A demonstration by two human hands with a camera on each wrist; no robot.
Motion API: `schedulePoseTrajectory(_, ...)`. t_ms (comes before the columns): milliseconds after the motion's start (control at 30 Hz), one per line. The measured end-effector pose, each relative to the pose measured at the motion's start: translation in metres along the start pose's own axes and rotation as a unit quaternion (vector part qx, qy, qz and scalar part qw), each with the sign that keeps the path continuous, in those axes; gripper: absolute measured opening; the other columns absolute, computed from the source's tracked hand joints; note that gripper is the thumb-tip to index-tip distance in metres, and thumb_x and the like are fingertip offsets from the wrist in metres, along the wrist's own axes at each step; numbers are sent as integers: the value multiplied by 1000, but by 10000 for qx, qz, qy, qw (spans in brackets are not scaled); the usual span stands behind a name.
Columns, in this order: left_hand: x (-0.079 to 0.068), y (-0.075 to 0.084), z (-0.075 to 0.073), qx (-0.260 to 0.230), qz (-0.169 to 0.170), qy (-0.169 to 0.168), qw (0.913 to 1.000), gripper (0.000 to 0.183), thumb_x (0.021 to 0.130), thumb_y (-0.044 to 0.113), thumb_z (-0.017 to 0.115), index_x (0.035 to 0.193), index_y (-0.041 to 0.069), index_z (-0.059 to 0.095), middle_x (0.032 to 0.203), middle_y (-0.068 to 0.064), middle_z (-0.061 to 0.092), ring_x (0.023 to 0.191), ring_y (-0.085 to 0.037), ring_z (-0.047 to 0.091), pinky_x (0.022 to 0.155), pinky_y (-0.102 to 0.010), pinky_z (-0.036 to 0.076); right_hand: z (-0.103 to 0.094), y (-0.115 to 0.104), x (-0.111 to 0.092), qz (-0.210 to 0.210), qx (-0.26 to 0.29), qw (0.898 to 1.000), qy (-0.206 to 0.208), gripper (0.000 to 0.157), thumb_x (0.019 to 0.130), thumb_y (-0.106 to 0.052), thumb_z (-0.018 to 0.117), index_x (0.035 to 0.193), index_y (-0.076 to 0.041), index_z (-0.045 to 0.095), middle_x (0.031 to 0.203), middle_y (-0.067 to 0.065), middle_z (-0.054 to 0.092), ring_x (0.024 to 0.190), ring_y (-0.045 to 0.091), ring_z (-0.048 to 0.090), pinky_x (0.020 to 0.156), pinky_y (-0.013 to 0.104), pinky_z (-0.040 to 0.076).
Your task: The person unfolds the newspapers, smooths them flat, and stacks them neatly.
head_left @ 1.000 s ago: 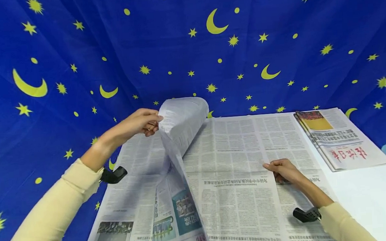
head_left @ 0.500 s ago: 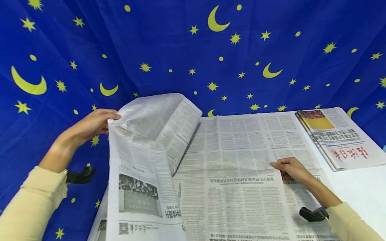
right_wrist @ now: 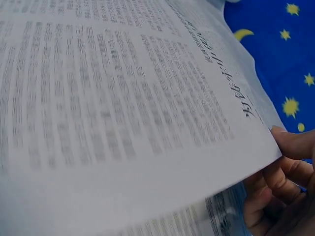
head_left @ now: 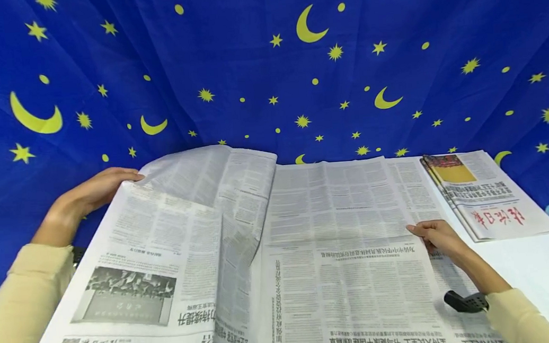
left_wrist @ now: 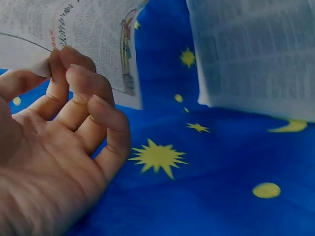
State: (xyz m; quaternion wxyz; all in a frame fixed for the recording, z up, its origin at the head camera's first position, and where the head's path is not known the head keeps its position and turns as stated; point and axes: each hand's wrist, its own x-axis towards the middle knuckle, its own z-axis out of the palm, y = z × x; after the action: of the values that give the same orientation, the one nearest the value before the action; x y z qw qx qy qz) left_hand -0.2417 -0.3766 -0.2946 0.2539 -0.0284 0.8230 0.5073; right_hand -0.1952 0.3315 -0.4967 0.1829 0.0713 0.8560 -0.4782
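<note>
- Head view: one broadsheet newspaper (head_left: pixel 334 204), spread on the white tabletop (head_left: pixel 525 271) up to the far edge; left page (head_left: pixel 131 240) raised, tilted and bowed; right page (head_left: pixel 378 292) flatter. Tabletop's left edge: hidden.
- Same view: left hand (head_left: pixel 96 192), pinching the left page's outer margin; right hand (head_left: pixel 439 239), pinching the right page's margin, toward the tabletop's right edge, lower layers showing beyond. Advised: even, gentle outward tension, to ease the bow and fold without dragging those layers.
- Same view: folded newspapers (head_left: pixel 501 198), at the tabletop's far right corner; best kept clear of the right elbow.
- Left wrist view: thumb and forefinger meeting on paper, other fingers loosely bent. A light pinch should suffice; a jerk could tear newsprint.
- Right wrist view: thumb above, fingers below the lifted margin. Sheets caught: cannot tell; worth checking.
</note>
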Motion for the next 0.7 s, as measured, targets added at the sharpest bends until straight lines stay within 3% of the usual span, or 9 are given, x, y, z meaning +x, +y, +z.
schedulePoseTrajectory(167, 2, -13, -9, 612, -300, 35, 9977, 18, 104, 22, 43, 95, 16, 57, 82, 8, 67, 77, -8, 65, 74, -29, 53, -18, 10, -4, 212, -235, 9990, 321, 42, 98, -40, 56, 87, -1, 67, 64, -8, 56, 56, 9, 49, 53, 28, 43)
schedulePoseTrajectory(300, 5, -21, -10, 1449, -376, 147, 9886, 23, 104, 26, 44, 93, 8, 54, 81, 5, 65, 76, -11, 65, 73, -32, 53, -29, 17, -6, 376, -407, 9965, 626, 49, 99, -39, 55, 104, 8, 67, 71, -8, 64, 62, 9, 56, 57, 29, 47)
schedulePoseTrajectory(500, 15, -36, 6, 2247, -492, 390, 9724, 28, 104, 17, 42, 85, 1, 54, 73, 1, 61, 66, -12, 62, 62, -32, 54, -39, 28, -6, 553, -714, 9906, 1031, 44, 98, -35, 55, 93, 7, 69, 70, -6, 61, 62, 8, 51, 56, 28, 42)
schedulePoseTrajectory(633, 27, -51, 22, 2848, -440, 620, 9556, 30, 101, 10, 42, 72, 3, 48, 62, 0, 49, 55, -12, 53, 53, -30, 50, -40, 34, -5, 642, -1021, 9833, 1364, 46, 96, -31, 56, 97, 14, 65, 72, 4, 63, 64, 13, 50, 53, 27, 40)
schedulePoseTrajectory(700, 32, -61, 31, 3254, -626, 841, 9398, 29, 100, 11, 41, 73, 2, 48, 62, -6, 48, 54, -17, 53, 54, -34, 49, -41, 35, -4, 616, -1240, 9778, 1575, 48, 96, -30, 57, 100, 17, 64, 75, 12, 65, 67, 17, 52, 53, 26, 39)
